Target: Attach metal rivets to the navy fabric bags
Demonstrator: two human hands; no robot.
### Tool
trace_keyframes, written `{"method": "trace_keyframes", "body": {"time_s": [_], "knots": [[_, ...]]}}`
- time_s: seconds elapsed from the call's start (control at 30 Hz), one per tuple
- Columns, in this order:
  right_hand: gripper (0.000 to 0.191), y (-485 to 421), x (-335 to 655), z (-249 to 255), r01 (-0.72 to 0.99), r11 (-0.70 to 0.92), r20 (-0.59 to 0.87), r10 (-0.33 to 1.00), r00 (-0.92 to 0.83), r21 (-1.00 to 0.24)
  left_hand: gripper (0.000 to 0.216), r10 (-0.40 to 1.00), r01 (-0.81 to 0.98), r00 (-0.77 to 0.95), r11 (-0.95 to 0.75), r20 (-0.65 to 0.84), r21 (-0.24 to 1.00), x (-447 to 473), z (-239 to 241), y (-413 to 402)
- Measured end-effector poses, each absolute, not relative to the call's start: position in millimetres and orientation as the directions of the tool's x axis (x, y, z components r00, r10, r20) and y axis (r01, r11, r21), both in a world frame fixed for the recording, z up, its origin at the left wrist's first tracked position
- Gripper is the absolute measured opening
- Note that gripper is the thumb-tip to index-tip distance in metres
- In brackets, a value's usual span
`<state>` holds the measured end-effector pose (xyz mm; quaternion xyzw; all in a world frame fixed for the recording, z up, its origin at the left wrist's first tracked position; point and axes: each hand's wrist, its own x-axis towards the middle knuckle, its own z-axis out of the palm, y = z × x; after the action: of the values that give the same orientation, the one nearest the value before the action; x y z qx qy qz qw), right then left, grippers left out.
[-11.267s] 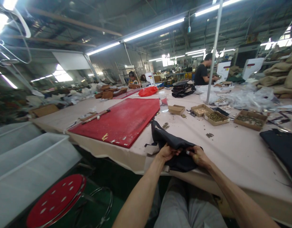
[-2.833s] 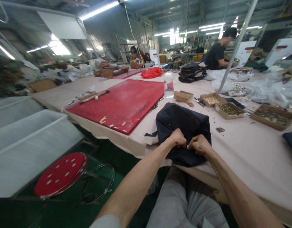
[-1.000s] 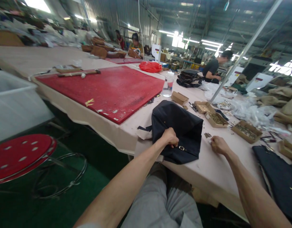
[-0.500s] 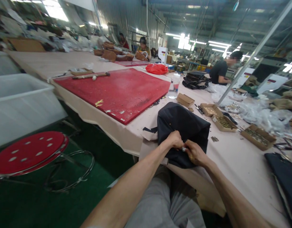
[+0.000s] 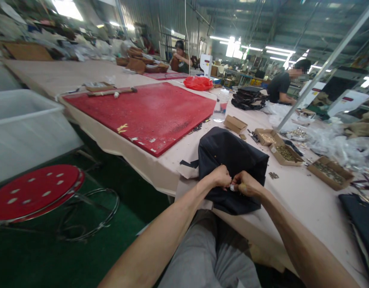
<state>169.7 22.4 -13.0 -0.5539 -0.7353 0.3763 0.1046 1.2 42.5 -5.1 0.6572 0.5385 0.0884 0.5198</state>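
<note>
A black fabric bag [image 5: 232, 150] lies at the table edge in front of my lap, with small gold-coloured studs on its side. My left hand [image 5: 221, 177] is closed on the bag's fabric, knuckles up. Close beside it my right hand [image 5: 244, 184] is closed in a pinch against the bag. A small white bit [image 5: 232, 187] shows between the two hands; I cannot tell what it is. What the right fingertips hold is hidden.
A red board [image 5: 160, 116] bears a hammer [image 5: 112, 92]. Small cardboard boxes of metal fittings [image 5: 284, 154] stand right of the bag, near a clear bottle [image 5: 220, 106]. A red stool [image 5: 37, 190] and white bin [image 5: 25, 132] stand left. Co-workers sit farther back.
My right hand has turned slightly, with its fingers more bent at the pinch. My left hand stays almost in place on the bag. The view has shifted a little.
</note>
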Motion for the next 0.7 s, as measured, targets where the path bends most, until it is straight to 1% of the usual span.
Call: {"method": "trace_keyframes", "body": {"time_s": [0.1,0.27,0.47,0.57,0.7], "knots": [[0.012,35,168,-9,0.723,0.014,-0.359,0.861,-0.360,-0.690,0.009,0.820,0.605,0.392,0.111,-0.417,0.788,0,-7,41],[0.007,52,172,-14,0.711,-0.089,-0.451,0.825,-0.339,-0.698,0.002,0.839,0.627,0.412,0.023,-0.356,0.779,-5,-9,41],[0.010,62,175,-19,0.719,-0.124,-0.514,0.781,-0.355,-0.684,0.015,0.875,0.674,0.399,-0.077,-0.274,0.735,-8,-4,38],[0.011,66,173,-21,0.756,-0.117,-0.540,0.770,-0.340,-0.644,0.014,0.890,0.689,0.404,-0.144,-0.211,0.711,-9,-5,36],[0.012,73,168,-22,0.818,-0.129,-0.593,0.753,-0.287,-0.560,0.013,0.919,0.664,0.387,-0.222,-0.075,0.714,-8,-13,30]]}}
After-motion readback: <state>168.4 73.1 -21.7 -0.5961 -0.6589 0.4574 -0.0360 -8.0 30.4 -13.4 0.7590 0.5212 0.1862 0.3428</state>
